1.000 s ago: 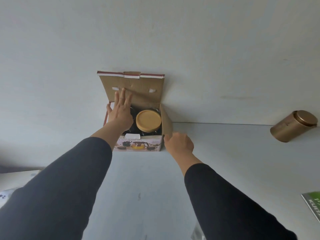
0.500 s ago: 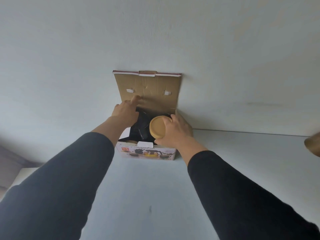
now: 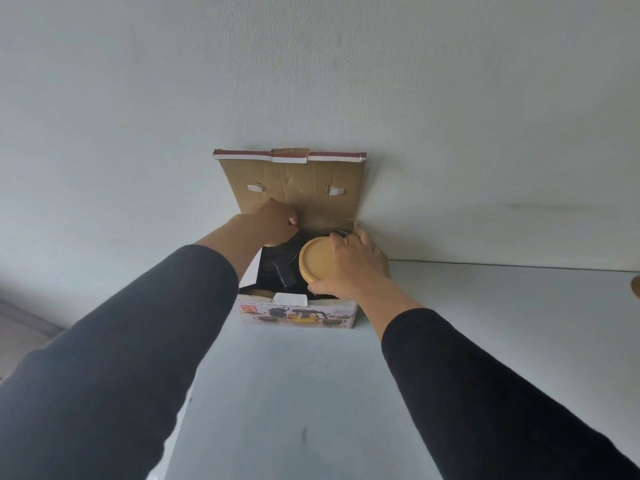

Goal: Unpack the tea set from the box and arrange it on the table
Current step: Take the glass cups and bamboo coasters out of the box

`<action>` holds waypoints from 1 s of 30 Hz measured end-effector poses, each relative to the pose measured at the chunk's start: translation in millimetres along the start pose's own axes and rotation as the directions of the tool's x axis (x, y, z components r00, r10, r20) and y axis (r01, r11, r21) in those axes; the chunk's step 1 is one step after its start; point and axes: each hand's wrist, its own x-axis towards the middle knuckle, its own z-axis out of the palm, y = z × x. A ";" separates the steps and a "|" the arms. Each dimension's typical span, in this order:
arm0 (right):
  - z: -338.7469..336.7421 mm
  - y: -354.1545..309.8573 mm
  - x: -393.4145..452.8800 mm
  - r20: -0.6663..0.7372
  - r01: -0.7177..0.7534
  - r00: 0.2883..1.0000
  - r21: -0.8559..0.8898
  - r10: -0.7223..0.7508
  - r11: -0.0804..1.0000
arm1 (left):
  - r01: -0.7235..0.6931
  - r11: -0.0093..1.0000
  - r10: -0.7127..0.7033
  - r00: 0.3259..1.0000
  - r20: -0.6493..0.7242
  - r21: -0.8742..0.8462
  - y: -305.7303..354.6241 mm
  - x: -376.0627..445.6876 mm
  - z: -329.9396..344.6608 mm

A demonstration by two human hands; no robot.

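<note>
At far edge of table (image 3: 311, 393), against wall: box (image 3: 299, 315), flap up. Left hand (image 3: 273, 225) curled tight at far left inside box, knuckles up (what it grips, cannot tell). Dark tea set pieces (image 3: 280, 268) packed below. Right hand (image 3: 353, 265) fingers spread and wrapped round wooden lid (image 3: 315, 259), inside box's right side. Tan object (image 3: 636, 286) clipped at far right edge.

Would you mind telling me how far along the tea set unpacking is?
Done: the box is open, flap up. In hand: the right hand grips the round tan lid inside the box; the left hand reaches in beside it. Left: everything; nothing from the set is on the table.
</note>
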 end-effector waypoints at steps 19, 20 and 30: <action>-8.3 -8.0 -0.2 0.004 -0.086 0.996 0.113 0.086 0.990 | -0.359 0.865 0.373 0.927 0.030 0.350 -20.2 -75.6 21.1; -9.4 -8.4 -0.2 0.010 -0.071 0.997 0.103 0.071 0.992 | -0.347 0.841 0.368 0.929 0.033 0.416 -17.2 -75.0 22.2; -5.0 -8.2 -0.3 0.004 -0.059 0.998 0.064 0.059 0.996 | -0.282 0.760 0.266 0.957 0.115 0.586 -8.7 -66.5 20.1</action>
